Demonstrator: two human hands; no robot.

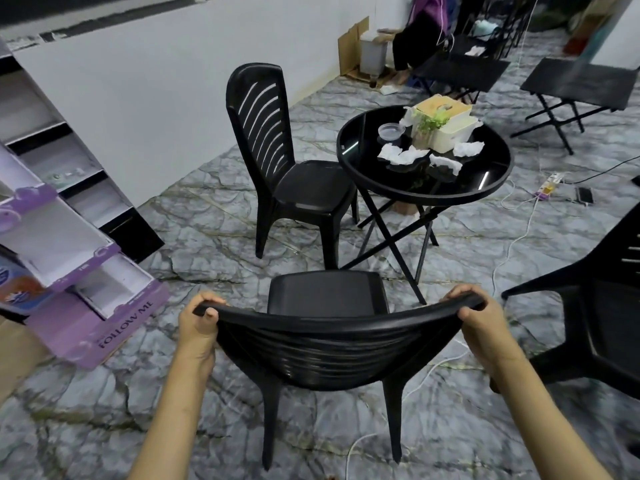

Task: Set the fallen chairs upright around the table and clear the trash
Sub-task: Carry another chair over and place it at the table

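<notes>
A black plastic chair [329, 344] stands upright right in front of me, its seat facing the round black glass table [360, 174]. My left hand [199, 323] grips the left end of its backrest top and my right hand [485, 323] grips the right end. A second black chair [287, 161] stands upright at the table's left side. A third black chair [595, 323] lies tipped at the right edge. On the table lie several crumpled white tissues [401, 154], a clear plastic cup [390, 130] and a beige box [446, 126] with a small plant.
A purple and white cardboard display stand [90, 296] leans at the left. White cables [519, 233], a power strip [550, 183] and a phone [585, 195] lie on the marbled floor to the right. Black folding tables [581, 81] stand behind, and a person sits far back.
</notes>
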